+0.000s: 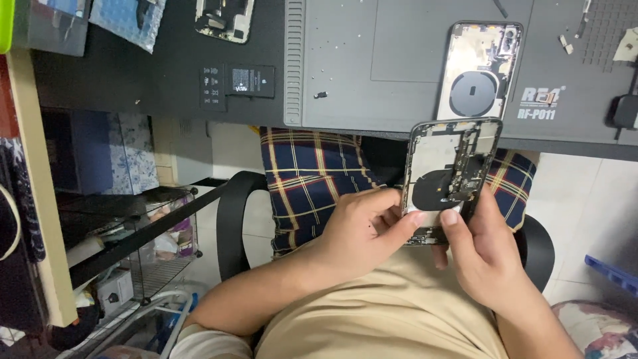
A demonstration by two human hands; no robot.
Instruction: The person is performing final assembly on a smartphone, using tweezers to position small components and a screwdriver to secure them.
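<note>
An opened phone housing (450, 176), its inner parts and a round dark coil showing, is held upright over the person's lap, just in front of the edge of the counter (399, 60). Its lower end sits between the two hands, while its upper end rises clear above them. The left hand (362, 233) comes in from the left side, fingers curled, with the thumb tip pressed against the housing's lower left corner. The right hand (482, 249) wraps the lower right side from behind, its thumb laid flat on the bottom edge, so both hands pinch the housing from opposite sides.

Beyond it, on the grey work mat (345, 73) covering the counter, a second opened phone housing (480, 70) lies flat, just above the held one. Farther left on the counter rest a black battery (239, 83) and another stripped phone frame (224, 18). Below the hands are plaid shorts (312, 179) and a black chair arm (229, 219).
</note>
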